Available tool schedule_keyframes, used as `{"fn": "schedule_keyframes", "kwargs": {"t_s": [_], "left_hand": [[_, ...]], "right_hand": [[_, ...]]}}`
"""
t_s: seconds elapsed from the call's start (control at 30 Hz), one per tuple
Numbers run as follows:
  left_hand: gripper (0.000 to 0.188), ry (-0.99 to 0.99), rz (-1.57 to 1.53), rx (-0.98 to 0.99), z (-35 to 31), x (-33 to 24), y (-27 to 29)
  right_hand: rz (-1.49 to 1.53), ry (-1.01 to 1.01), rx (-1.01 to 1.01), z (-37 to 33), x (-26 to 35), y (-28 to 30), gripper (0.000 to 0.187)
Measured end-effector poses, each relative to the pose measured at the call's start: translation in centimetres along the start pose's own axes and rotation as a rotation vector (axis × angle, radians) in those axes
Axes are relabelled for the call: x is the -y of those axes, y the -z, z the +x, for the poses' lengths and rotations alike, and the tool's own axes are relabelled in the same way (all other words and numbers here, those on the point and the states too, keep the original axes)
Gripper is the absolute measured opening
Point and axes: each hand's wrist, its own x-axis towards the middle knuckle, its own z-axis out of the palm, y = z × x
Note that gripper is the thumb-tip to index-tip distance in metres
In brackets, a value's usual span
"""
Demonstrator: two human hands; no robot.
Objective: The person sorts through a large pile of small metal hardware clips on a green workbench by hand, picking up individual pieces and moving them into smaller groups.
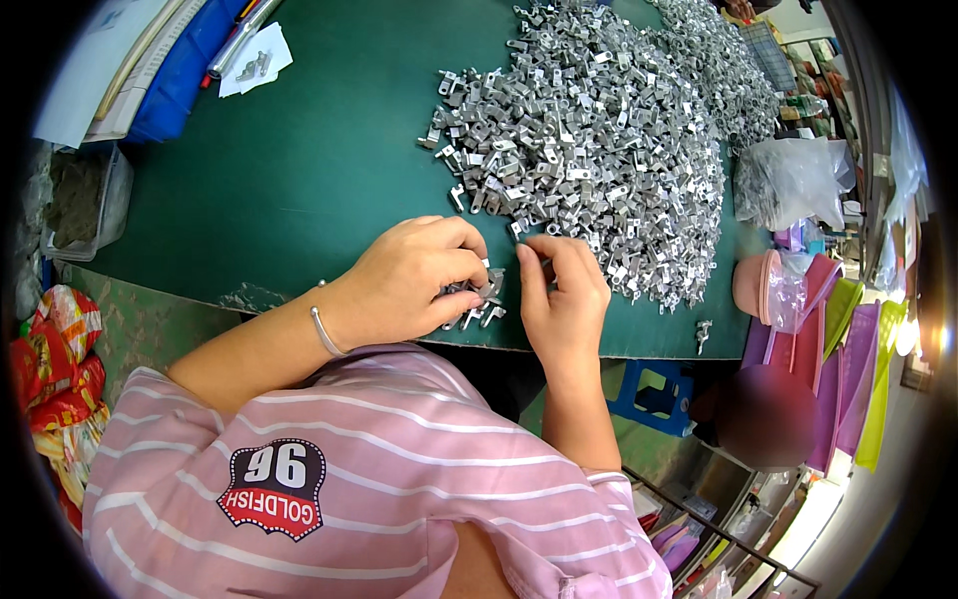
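At frame centre, your left hand [411, 275] curls over metal parts [492, 289] beside your right hand [567, 299]; neither grip can be determined.

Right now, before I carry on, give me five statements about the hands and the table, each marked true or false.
1. The left hand is at a small cluster of metal parts near the table edge. True.
2. The table has a white top. False: the table is green.
3. The large pile of metal parts lies beyond the right hand. True.
4. The bracelet is on the right wrist. False: the bracelet is on the left wrist.
5. A single metal part lies apart, right of the right hand. True.
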Motion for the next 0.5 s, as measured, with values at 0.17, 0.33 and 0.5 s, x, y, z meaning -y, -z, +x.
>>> {"fn": "schedule_keyframes", "kwargs": {"t_s": [0.17, 0.33, 0.5], "left_hand": [[0.02, 0.006, 0.003, -0.025, 0.1, -0.3, 0.1], [0.021, 0.01, 0.001, -0.014, 0.1, -0.3, 0.2], [0.022, 0.013, 0.001, -0.015, 0.0, -0.2, 0.0]], "right_hand": [[-0.147, 0.119, -0.025, 0.7, -0.6, -1.9, 0.016], [0.534, -0.308, 0.066, 0.1, -1.6, -0.3, 0.012], [1.284, -0.637, 0.239, 0.4, -1.8, 2.2, 0.012]]}}
